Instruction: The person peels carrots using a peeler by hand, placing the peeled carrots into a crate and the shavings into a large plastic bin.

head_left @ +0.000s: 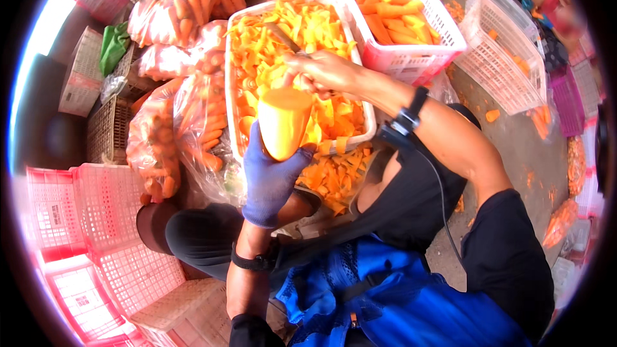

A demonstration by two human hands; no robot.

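My left hand [273,177], in a blue-purple glove, is closed around a thick, smooth, peeled yellow-orange vegetable [283,122], held upright above a white basket [367,90]. My bare right hand [321,72] is closed on a slim tool with a brown handle [281,35] that juts out to the upper left. The tool's working end is hidden by my fingers and the vegetable, so I cannot tell its exact kind. Yellow and orange peelings [257,48] fill the basket under both hands.
A pink-and-white crate [411,58] of peeled orange pieces stands behind right. Clear bags of carrots [154,132] lie to the left. Pink crates [109,218] are stacked at lower left. Another white crate [501,51] stands at right; more peelings [337,177] lie before the basket.
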